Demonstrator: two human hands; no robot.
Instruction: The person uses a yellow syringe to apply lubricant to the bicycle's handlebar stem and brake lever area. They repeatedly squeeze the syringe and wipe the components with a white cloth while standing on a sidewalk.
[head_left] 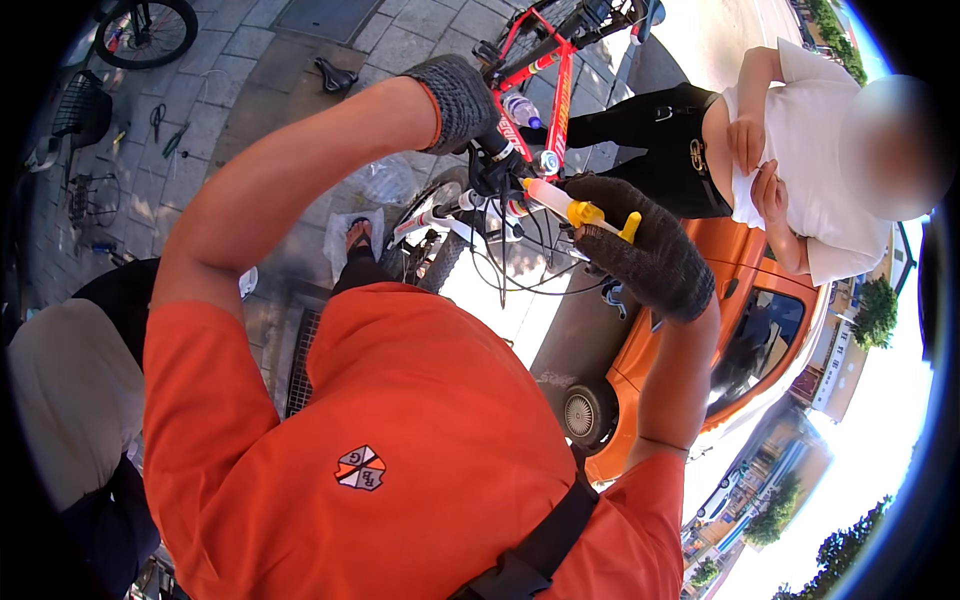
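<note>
At the red bicycle (562,104) | left hand (458,106): grip hidden, cannot tell | right hand (648,250): clamped on yellow-ended tube (553,197)

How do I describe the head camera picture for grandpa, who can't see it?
A gloved right hand holds a pinkish tube with yellow parts near the front of a red bike; the gloved left hand is at the bike too. Beyond are a person in a white shirt and an orange car.
</note>
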